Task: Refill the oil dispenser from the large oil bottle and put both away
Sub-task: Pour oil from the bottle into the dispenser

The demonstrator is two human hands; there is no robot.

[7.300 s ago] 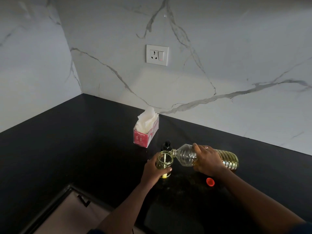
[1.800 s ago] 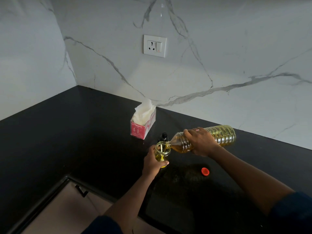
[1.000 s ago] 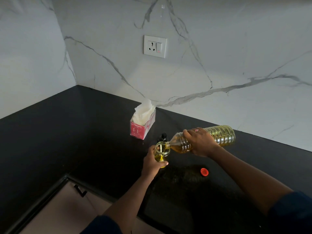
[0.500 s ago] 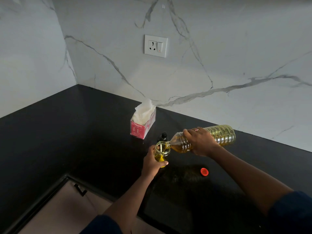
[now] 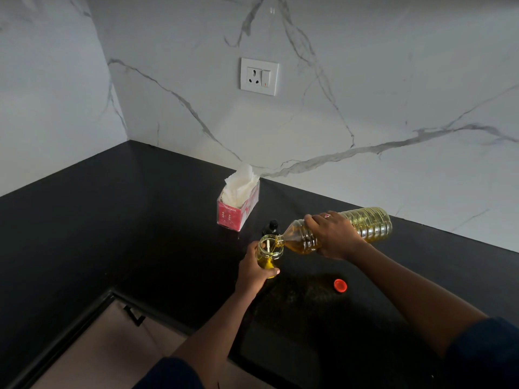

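Note:
My right hand point(image 5: 334, 234) grips the large clear oil bottle point(image 5: 370, 224) around its middle, tipped nearly flat with its neck down to the left. Its mouth rests over the open rim of the small glass oil dispenser point(image 5: 269, 248), and yellow oil sits in the dispenser's bottom. My left hand point(image 5: 254, 272) wraps the dispenser from the near side and holds it upright on the black counter point(image 5: 112, 234). A black dispenser top point(image 5: 271, 226) stands just behind the dispenser. The bottle's red cap point(image 5: 340, 285) lies on the counter to the right.
A pink tissue box point(image 5: 238, 210) with white tissues stands behind the dispenser near the marble wall. A white socket plate point(image 5: 259, 76) is on the wall above. The counter's front edge point(image 5: 84, 318) runs at lower left, with a cupboard handle point(image 5: 134, 315) below it.
Since seven seconds ago the bottle's base has been raised and oil has filled its neck. Over the last second both hands have stayed in place.

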